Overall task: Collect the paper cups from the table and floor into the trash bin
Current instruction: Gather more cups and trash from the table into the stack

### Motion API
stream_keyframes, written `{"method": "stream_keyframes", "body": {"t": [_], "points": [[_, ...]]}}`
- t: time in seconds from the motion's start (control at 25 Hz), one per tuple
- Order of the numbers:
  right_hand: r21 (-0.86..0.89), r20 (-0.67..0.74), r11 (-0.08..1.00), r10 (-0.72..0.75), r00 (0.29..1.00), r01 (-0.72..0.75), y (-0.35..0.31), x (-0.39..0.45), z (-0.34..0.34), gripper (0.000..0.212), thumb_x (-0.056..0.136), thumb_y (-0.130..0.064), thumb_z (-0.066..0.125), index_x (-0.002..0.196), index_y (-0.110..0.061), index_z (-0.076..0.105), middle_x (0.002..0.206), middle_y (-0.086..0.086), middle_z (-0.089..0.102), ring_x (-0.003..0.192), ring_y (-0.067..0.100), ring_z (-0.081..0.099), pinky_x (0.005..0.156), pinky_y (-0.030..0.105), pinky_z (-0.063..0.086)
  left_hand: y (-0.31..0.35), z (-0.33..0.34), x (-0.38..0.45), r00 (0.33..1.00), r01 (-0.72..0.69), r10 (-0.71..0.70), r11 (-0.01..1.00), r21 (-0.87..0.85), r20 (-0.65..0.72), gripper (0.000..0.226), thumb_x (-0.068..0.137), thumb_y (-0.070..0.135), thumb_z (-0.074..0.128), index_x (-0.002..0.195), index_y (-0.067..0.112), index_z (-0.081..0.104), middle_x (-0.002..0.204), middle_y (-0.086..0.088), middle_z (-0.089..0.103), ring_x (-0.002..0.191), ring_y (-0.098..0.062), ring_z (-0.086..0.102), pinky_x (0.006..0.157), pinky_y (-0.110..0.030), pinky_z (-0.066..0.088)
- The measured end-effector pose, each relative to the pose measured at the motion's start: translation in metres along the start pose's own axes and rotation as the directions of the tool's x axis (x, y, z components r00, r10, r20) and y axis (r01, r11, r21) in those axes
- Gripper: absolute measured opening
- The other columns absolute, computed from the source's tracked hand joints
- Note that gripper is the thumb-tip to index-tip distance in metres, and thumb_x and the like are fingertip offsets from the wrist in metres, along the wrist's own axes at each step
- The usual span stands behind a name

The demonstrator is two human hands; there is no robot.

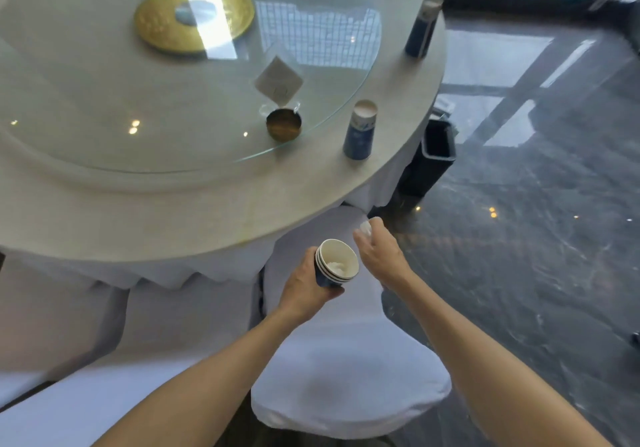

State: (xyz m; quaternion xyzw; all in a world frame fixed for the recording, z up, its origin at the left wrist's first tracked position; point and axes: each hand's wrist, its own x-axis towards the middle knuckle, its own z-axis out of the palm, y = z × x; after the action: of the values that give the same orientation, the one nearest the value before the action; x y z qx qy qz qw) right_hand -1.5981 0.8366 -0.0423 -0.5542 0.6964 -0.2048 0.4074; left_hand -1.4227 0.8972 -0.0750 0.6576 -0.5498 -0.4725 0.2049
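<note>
- Head view: the left hand (304, 290) was wrapped closed around a nested stack of paper cups (335, 265), blue outside and white inside, held tilted over a white-covered chair (349, 377). Something white and crumpled lay inside the top cup.
- Paper cups like these were probably very light and thin-walled, easy to crush, so a loose grip round the mid-wall looked the safest hold; nesting them would stiffen the stack.
- The right hand (379, 254) hovered just beside the stack's rim, fingers curled around a small white crumpled scrap (366, 227), likely tissue. It did not touch the cups.
- On the round table (207, 218), a further blue paper cup stack (360, 131) stood upright on the outer ring near the edge, just outside the glass turntable (173, 100).
- A taller dark cylinder (424, 27) stood farther along the edge; whether it was cups or a flask could not be told.
- A small brass-coloured dish (284, 124) and a clear card holder (278, 81) sat on the glass, and a gold disc (194, 17) at its centre.
- The dark trash bin (437, 155) stood on the glossy floor (536, 238) just past the table's edge, mouth open upward, well within reach of the remaining cups.
- No cups on the floor were visible here.
</note>
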Motion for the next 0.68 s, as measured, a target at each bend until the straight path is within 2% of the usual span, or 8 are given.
{"method": "stream_keyframes", "body": {"t": [0.08, 0.16, 0.28, 0.36, 0.48, 0.56, 0.68], "points": [[0.115, -0.021, 0.991, -0.067, 0.998, 0.069, -0.022, -0.019, -0.016, 0.027, 0.101, -0.033, 0.048, 0.106, -0.007, 0.054, 0.106, 0.009, 0.057, 0.093, 0.023, 0.056, 0.083, 0.043, 0.047, 0.02, -0.001, -0.006, 0.998, -0.062, 0.061, 0.998, 0.025, 0.019, 0.075, 0.074, 0.027, 0.091, 0.134, 0.025, 0.047, 0.125, 0.007, 0.063, 0.111, -0.018, 0.061, 0.075, -0.024, 0.043], [0.119, 0.047, 0.987, -0.118, 0.992, 0.112, -0.026, -0.033, -0.026, 0.03, 0.102, -0.03, 0.044, 0.119, -0.01, 0.059, 0.119, 0.007, 0.054, 0.106, 0.019, 0.055, 0.094, 0.039, 0.047, 0.034, 0.001, -0.007, 0.995, -0.102, 0.101, 0.993, 0.051, 0.024, 0.076, 0.074, 0.03, 0.091, 0.136, 0.027, 0.046, 0.124, 0.005, 0.063, 0.109, -0.02, 0.063, 0.075, -0.026, 0.046], [-0.138, 0.183, 0.965, -0.197, 0.963, 0.224, -0.017, -0.045, -0.045, 0.036, 0.105, -0.015, 0.045, 0.138, -0.014, 0.058, 0.125, 0.002, 0.053, 0.113, 0.018, 0.055, 0.1, 0.032, 0.046, 0.054, 0.006, -0.014, 0.992, -0.129, 0.13, 0.987, 0.093, 0.001, 0.077, 0.075, 0.029, 0.09, 0.139, 0.026, 0.046, 0.123, 0.005, 0.063, 0.109, -0.02, 0.063, 0.073, -0.025, 0.045], [-0.276, 0.295, 0.91, -0.228, 0.928, 0.311, -0.015, -0.05, -0.057, 0.036, 0.104, -0.015, 0.047, 0.136, -0.014, 0.062, 0.119, 0.006, 0.06, 0.111, 0.026, 0.061, 0.098, 0.037, 0.049, 0.063, 0.014, -0.02, 0.99, -0.135, 0.138, 0.983, 0.126, -0.019, 0.077, 0.075, 0.03, 0.09, 0.139, 0.028, 0.046, 0.124, 0.006, 0.064, 0.11, -0.02, 0.064, 0.075, -0.024, 0.045], [-0.272, 0.43, 0.895, -0.215, 0.877, 0.353, -0.006, -0.055, -0.079, 0.035, 0.103, -0.012, 0.048, 0.133, -0.011, 0.066, 0.119, 0.004, 0.063, 0.118, 0.03, 0.06, 0.101, 0.038, 0.048, 0.079, 0.036, -0.03, 0.988, -0.134, 0.146, 0.975, 0.18, -0.058, 0.079, 0.074, 0.032, 0.091, 0.14, 0.029, 0.048, 0.126, 0.007, 0.065, 0.111, -0.019, 0.066, 0.084, -0.028, 0.052], [-0.247, 0.437, 0.894, -0.241, 0.867, 0.374, 0.01, -0.062, -0.101, 0.034, 0.103, -0.017, 0.047, 0.132, -0.01, 0.066, 0.133, 0.01, 0.057, 0.12, 0.029, 0.057, 0.104, 0.038, 0.046, 0.092, 0.058, -0.038, 0.986, -0.126, 0.143, 0.975, 0.185, -0.082, 0.078, 0.075, 0.034, 0.09, 0.14, 0.03, 0.047, 0.126, 0.008, 0.065, 0.111, -0.018, 0.066, 0.084, -0.027, 0.053], [-0.21, 0.387, 0.9, -0.282, 0.878, 0.382, 0.028, -0.074, -0.129, 0.036, 0.102, -0.036, 0.045, 0.127, -0.022, 0.066, 0.134, 0.001, 0.052, 0.114, 0.022, 0.058, 0.102, 0.037, 0.049, 0.106, 0.082, -0.049, 0.984, -0.119, 0.136, 0.982, 0.148, -0.113, 0.077, 0.075, 0.032, 0.091, 0.139, 0.029, 0.048, 0.126, 0.008, 0.066, 0.108, -0.017, 0.066, 0.078, -0.023, 0.051]]}}
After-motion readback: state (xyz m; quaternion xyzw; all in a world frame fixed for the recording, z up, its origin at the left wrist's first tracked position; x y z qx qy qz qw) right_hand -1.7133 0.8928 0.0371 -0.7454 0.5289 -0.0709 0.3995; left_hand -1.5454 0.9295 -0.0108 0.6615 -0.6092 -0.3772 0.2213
